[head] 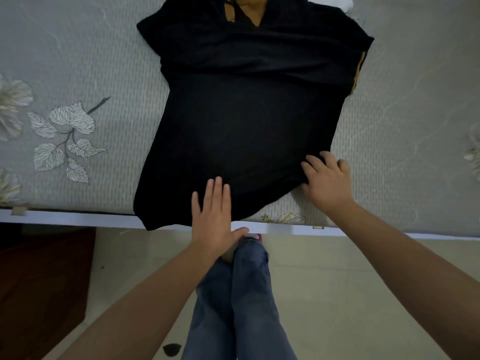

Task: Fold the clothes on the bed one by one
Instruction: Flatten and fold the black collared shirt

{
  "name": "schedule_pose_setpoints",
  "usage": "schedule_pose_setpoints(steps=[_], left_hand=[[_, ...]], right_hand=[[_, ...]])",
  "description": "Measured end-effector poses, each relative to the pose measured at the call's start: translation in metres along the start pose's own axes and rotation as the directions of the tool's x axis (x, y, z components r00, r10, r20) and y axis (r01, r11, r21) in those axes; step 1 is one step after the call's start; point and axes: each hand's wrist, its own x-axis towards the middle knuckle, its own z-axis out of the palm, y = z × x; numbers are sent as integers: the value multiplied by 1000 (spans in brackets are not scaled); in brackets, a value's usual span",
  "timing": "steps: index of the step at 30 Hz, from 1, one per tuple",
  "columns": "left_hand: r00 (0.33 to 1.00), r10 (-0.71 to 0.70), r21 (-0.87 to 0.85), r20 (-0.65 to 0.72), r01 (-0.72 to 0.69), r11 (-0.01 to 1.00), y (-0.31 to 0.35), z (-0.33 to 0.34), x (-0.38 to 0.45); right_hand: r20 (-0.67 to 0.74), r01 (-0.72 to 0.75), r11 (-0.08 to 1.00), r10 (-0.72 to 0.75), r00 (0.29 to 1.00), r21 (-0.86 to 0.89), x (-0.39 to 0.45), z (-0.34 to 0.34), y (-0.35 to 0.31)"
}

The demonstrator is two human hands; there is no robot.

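A black short-sleeved garment (246,113) lies spread on the bed, neck away from me, hem at the near edge. A crease runs across its chest and a brown lining shows at the neck and right side. My left hand (213,216) lies flat with straight fingers on the hem near the bed's edge. My right hand (327,180) rests at the hem's right corner, fingers bent onto the cloth; whether it pinches the fabric I cannot tell.
The bed (104,61) has a grey sheet printed with pale leaves and flowers at the left. Its white frame edge (78,218) runs across below the garment. White cloth (345,1) shows at the top. My jeans-clad legs (241,294) stand on the tiled floor.
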Motion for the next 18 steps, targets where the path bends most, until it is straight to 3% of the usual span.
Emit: schedule_pose_setpoints(steps=[2, 4, 7, 9, 12, 16, 18], left_hand=[[998, 38, 12, 43, -38, 999, 15, -2, 5], [999, 23, -33, 38, -22, 999, 22, -6, 12], [998, -14, -216, -57, 2, 976, 16, -15, 21], [993, -29, -293, -116, -6, 956, 5, -20, 19], [966, -165, -403, -200, 73, 912, -25, -27, 10], [950, -215, -353, -225, 126, 927, -75, -35, -1], [973, -113, -275, -199, 55, 960, -95, -41, -10]], right_hand=[[30, -38, 996, 36, 999, 75, -5, -7, 2], [-29, 48, 995, -45, 999, 85, -17, -20, 8], [-187, 192, 978, -174, 967, 81, -40, -27, 27], [-202, 193, 973, -166, 965, 123, -51, -28, 35], [-219, 177, 972, -141, 965, 154, -70, -23, 37], [-140, 223, 965, -204, 969, 137, -87, -16, 35], [-95, 246, 960, -235, 967, 131, -94, -11, 26]])
